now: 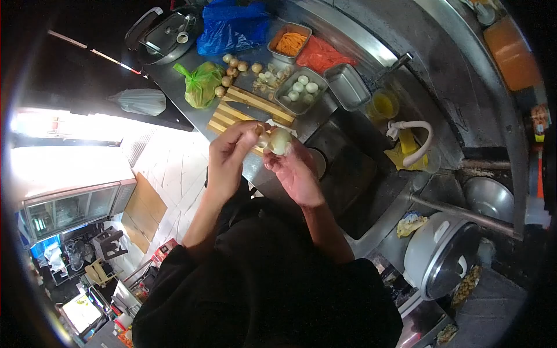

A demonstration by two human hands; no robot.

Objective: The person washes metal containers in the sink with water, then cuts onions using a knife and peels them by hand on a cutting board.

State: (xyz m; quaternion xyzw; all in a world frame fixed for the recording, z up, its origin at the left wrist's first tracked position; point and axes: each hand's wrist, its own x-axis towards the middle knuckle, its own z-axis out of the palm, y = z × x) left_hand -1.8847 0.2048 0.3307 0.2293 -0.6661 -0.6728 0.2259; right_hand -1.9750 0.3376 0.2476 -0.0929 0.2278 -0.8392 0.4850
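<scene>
A pale, mostly peeled onion (281, 141) is held in the closed fingers of my right hand (297, 174). With closed fingers, my left hand (229, 156) pinches a brownish piece of onion skin (263, 138) at the onion's side. Both hands are above the near edge of a striped wooden cutting board (219, 123). On that board lies a knife (246, 110) with a dark blade. Beyond it, a metal tray (284, 91) contains several peeled white onions (304, 80). Several unpeeled onions (232, 72) lie to the left, near loose skins (268, 87).
A green plastic bag (203, 86), a blue bag (232, 29), a pressure cooker (168, 37) and a container of orange strips (290, 43) line the counter. Right of the board are a metal pan (347, 86), a sink (348, 180) and a white curved faucet (426, 136).
</scene>
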